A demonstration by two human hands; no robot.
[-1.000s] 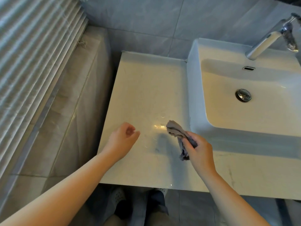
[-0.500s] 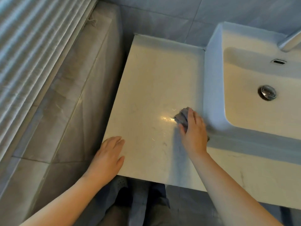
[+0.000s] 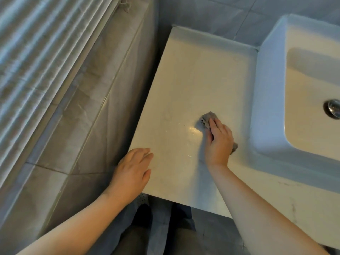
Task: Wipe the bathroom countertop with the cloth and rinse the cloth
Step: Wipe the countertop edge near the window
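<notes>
While resting the left hand (image 3: pixel 131 173) palm down on the near left corner of the bench (image 3: pixel 193 76), presses the grey cloth (image 3: pixel 208 117) flat with the right hand (image 3: pixel 219 142). Right grip apart, fingers straight and laid over the fabric, not curled round it. Left grip apart too, fingers relaxed, holding nothing. Cloth bunched under the palm on the bench, just beside the outer wall of the white sink (image 3: pixel 270 92), one end poking out past the fingertips, a scrap peeking out on the sink side. Bright glint on the surface between the hands, close to the cloth. Far right, metal drain (image 3: pixel 333 108) in the basin. Off left, grey tiled ledge (image 3: pixel 88 111) beside a slatted blind (image 3: pixel 36 52).
</notes>
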